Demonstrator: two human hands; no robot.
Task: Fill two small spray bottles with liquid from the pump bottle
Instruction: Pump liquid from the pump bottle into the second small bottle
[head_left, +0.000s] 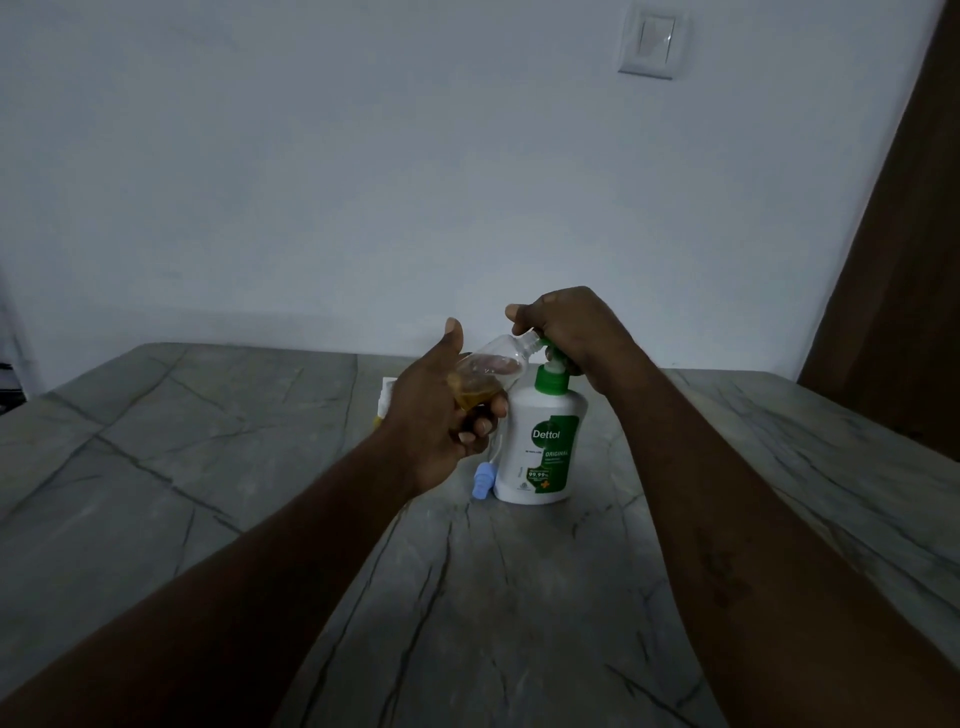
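A white pump bottle (540, 447) with a green pump head and green label stands on the grey marble table (260, 467). My right hand (566, 327) is on top of the pump head, fingers curled over it. My left hand (441, 410) grips a small clear spray bottle (493, 366), tilted with its open neck at the pump spout; amber liquid sits in its lower part. A blue spray cap (482, 480) with a thin tube lies on the table just left of the pump bottle. A second small bottle (385, 400) shows partly behind my left hand.
A pale wall rises behind the table, with a light switch (652, 44) at the upper right. A brown door or panel (904, 260) runs down the right side. The table edge lies at the left.
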